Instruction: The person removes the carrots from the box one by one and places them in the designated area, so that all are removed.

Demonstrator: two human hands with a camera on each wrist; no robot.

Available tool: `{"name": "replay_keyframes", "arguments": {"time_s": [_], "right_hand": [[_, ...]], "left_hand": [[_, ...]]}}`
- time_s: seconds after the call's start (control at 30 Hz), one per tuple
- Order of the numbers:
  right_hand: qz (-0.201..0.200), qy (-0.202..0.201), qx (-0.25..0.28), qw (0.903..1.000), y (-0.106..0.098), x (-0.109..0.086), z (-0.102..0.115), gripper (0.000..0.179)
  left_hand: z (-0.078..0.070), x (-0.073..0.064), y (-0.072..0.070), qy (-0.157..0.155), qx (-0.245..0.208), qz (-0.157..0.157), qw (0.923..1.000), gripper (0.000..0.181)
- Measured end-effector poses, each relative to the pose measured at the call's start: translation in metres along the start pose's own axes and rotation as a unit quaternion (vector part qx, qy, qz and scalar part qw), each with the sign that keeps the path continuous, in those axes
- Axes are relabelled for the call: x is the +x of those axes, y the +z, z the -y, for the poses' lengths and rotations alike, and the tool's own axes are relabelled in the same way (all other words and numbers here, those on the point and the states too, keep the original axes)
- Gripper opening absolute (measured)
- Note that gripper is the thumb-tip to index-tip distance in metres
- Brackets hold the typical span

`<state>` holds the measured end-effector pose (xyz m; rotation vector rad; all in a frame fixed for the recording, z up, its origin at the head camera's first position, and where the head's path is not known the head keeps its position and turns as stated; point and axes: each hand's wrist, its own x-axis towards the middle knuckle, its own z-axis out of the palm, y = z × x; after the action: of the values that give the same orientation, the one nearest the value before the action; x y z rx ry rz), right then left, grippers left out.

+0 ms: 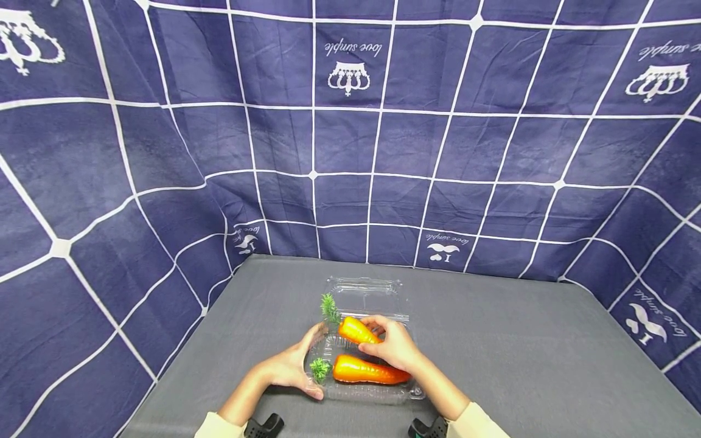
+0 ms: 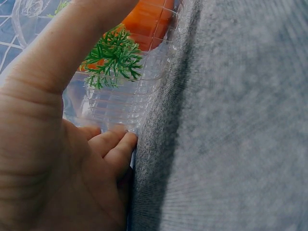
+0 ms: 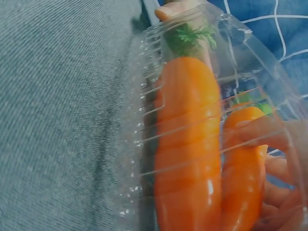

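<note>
A clear plastic clamshell box (image 1: pixel 378 394) lies on the table with its lid (image 1: pixel 364 298) folded back. My left hand (image 1: pixel 290 365) holds the box's left end, thumb by the near corner and fingers on the far side. In the left wrist view those fingers (image 2: pixel 113 147) touch the clear wall. One carrot (image 1: pixel 367 370), orange with a green leafy top (image 1: pixel 320 368), lies along the near side of the box. My right hand (image 1: pixel 395 345) pinches a second carrot (image 1: pixel 355 329) between thumb and fingers, over the far part of the box. Its leafy top (image 1: pixel 330 308) points away to the left.
A grey cloth (image 1: pixel 493 340) covers the table around the box. Behind and at both sides hangs a blue curtain (image 1: pixel 411 146) with white grid lines. Dark straps with black devices (image 1: pixel 265 426) sit at both wrists.
</note>
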<state>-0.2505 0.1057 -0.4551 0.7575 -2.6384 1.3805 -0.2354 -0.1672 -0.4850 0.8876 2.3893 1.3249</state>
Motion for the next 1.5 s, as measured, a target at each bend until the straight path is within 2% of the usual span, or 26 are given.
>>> {"name": "replay_keyframes", "arguments": {"time_s": [0.2, 0.37, 0.6, 0.67, 1.07, 1.5], "right_hand": [[-0.030, 0.016, 0.044, 0.9984, -0.007, -0.001, 0.005, 0.044], [-0.036, 0.042, 0.103, 0.9932, -0.014, -0.003, 0.011, 0.045], [-0.046, 0.093, 0.212, 0.9718, -0.023, -0.012, 0.015, 0.047], [-0.051, 0.100, 0.227, 0.9672, -0.026, -0.014, 0.015, 0.047], [-0.137, 0.135, 0.259, 0.9466, -0.040, -0.028, 0.015, 0.041], [-0.189, 0.180, 0.235, 0.9363, -0.064, -0.042, 0.000, 0.045]], "left_hand": [[0.001, 0.001, 0.000, 0.012, -0.007, 0.004, 0.9999, 0.130], [0.001, 0.000, 0.000, 0.011, -0.009, 0.003, 0.9999, 0.131], [0.001, 0.000, 0.000, 0.010, -0.008, 0.002, 0.9999, 0.131], [0.001, 0.000, 0.000, 0.010, -0.007, 0.000, 0.9999, 0.131], [0.001, 0.001, 0.000, 0.008, -0.007, -0.001, 0.9999, 0.131], [0.002, 0.001, 0.000, 0.008, -0.007, 0.000, 0.9999, 0.132]]}}
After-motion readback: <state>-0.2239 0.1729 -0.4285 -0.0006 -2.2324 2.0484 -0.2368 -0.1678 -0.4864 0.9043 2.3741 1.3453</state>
